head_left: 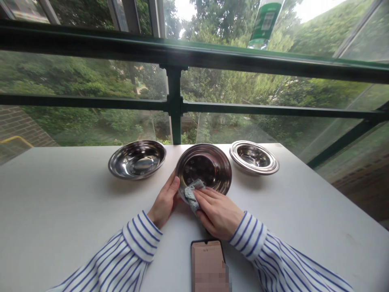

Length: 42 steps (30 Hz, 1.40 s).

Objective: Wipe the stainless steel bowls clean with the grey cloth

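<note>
nearest, the smartphone (208, 263) lies on the tabletop (75, 219), so the right wrist is best kept off it. beyond, the right hand (219, 213) has its fingers bunched on a pale checked cloth (192, 194), over the near rim of the middle stainless-steel bowl (203, 166); the left hand (164, 200) has its fingers grasping that bowl's left side. a firm hold there and even pressure along the curve should serve well. the phone's lower end is cut off, its screen pixelated; the left fingertips hide behind the bowl. farther, glare muddles the left steel bowl (142, 164), and the plastic bottle (266, 22) loses its top
</note>
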Motion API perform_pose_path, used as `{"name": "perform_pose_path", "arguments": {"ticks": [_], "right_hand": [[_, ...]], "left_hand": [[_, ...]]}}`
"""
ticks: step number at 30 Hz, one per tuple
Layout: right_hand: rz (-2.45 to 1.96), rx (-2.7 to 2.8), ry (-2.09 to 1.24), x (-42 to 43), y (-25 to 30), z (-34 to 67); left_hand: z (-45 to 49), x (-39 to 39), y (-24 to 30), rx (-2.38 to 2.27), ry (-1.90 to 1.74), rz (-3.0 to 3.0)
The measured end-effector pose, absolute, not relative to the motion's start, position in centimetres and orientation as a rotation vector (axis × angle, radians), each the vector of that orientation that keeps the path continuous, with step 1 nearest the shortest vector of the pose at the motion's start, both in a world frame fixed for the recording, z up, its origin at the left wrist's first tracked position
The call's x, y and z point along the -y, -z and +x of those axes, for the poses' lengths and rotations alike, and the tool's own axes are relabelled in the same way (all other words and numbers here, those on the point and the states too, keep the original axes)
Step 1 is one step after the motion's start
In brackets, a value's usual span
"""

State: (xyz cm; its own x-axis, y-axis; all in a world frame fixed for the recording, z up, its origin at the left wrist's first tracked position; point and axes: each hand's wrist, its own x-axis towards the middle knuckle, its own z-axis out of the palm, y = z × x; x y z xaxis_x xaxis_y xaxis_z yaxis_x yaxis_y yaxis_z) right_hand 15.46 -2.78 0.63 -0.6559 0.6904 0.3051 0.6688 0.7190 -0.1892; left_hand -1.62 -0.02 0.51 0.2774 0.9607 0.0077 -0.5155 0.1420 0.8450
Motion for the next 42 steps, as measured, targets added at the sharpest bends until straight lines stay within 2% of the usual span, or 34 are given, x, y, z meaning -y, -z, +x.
{"name": "perform_pose_path", "arguments": {"ticks": [13,42], "right_hand": [[-0.989,2.574,-0.023,2.6,-0.7,15.9],[-1.128,2.543,0.024,2.2,-0.9,14.9]], "left_hand": [[-1.6,0.1,-0.9,-0.665,-1.165,0.827],[-1.7,0.0,-1.3,-0.73,-1.186,0.773]]}}
